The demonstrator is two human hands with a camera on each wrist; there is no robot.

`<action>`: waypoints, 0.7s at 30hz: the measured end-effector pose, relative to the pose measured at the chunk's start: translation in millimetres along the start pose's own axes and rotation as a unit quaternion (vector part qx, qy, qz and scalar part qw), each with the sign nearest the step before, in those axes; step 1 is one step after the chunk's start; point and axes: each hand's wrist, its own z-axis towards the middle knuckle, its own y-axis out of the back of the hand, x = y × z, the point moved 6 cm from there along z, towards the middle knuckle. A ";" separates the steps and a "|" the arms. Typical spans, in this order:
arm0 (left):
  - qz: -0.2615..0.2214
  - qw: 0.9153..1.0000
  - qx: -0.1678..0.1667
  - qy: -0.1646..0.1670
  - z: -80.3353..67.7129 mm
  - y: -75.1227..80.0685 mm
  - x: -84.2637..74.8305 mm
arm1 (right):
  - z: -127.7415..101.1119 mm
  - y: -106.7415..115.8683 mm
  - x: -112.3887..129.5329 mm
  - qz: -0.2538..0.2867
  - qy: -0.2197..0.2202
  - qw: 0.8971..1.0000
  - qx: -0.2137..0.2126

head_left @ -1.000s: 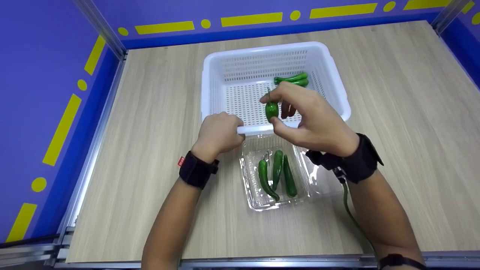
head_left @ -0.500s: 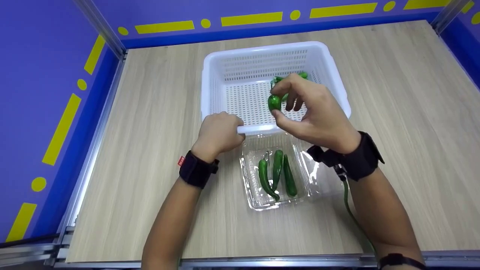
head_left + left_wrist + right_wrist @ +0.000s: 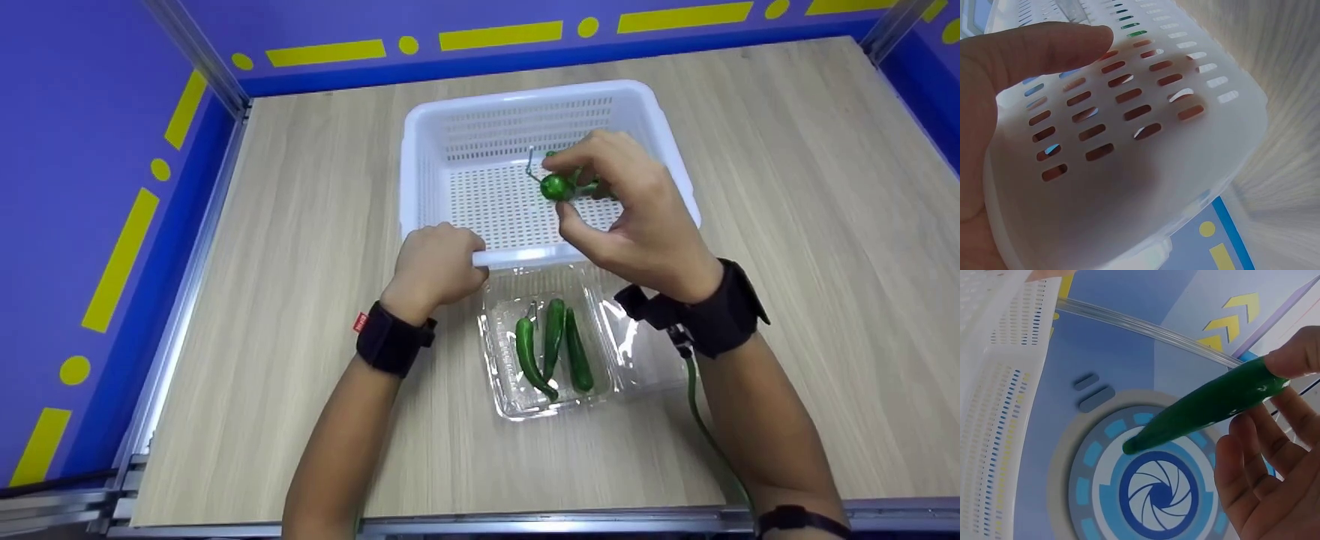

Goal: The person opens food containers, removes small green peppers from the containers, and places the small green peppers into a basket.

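My right hand pinches a green chili pepper by one end between thumb and fingers, above the white basket. In the head view the pepper is seen nearly end-on, its thin stem at the upper left. My left hand grips the basket's near rim at the left corner, its thumb against the slotted wall in the left wrist view. More green peppers lie in the basket, mostly hidden behind my right hand. Nearer me, a clear plastic box holds three green peppers.
The plastic box's lid lies folded open to its right, partly under my right wrist. A cable runs along my right forearm. Blue walls border the wooden table at the left, back and right.
My right hand has moved farther over the basket with the pepper, whose stem has swung to the upper left. The peppers behind are more covered now. The left hand keeps its hold.
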 end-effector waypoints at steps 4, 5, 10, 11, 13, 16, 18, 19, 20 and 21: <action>0.000 1.000 0.005 0.000 -0.3 1.1 -0.3 | 0.8 4.8 -2.4 -0.004 -0.006 1.000 -0.020; -0.002 1.000 0.005 0.000 -0.3 1.2 -0.4 | 0.9 6.5 -3.2 -0.006 -0.008 1.000 -0.026; -0.011 1.000 0.009 0.003 -2.0 0.9 0.4 | 1.2 11.5 -7.4 -0.016 -0.022 0.999 -0.038; -0.012 1.000 0.010 0.003 -2.3 0.8 0.8 | 1.6 12.2 -8.3 -0.017 -0.024 0.999 -0.038; -0.015 1.000 0.009 0.004 -2.1 1.0 1.9 | 2.6 14.1 -10.4 -0.021 -0.026 0.999 -0.035; -0.015 1.000 0.002 0.007 -1.1 2.3 3.6 | 5.3 17.5 -14.5 -0.031 -0.030 0.999 -0.032; -0.015 1.000 -0.003 0.011 -0.7 3.2 4.7 | 7.0 19.0 -18.0 -0.039 -0.035 0.998 -0.027; -0.014 1.000 -0.003 0.013 -0.5 3.1 4.7 | 7.4 19.4 -19.7 -0.043 -0.038 0.998 -0.023; -0.015 1.000 -0.002 0.014 -0.3 2.9 4.5 | 7.4 19.8 -21.2 -0.046 -0.040 0.998 -0.021; -0.016 1.000 0.000 0.014 -0.2 2.4 4.1 | 7.1 20.2 -22.5 -0.049 -0.042 0.998 -0.018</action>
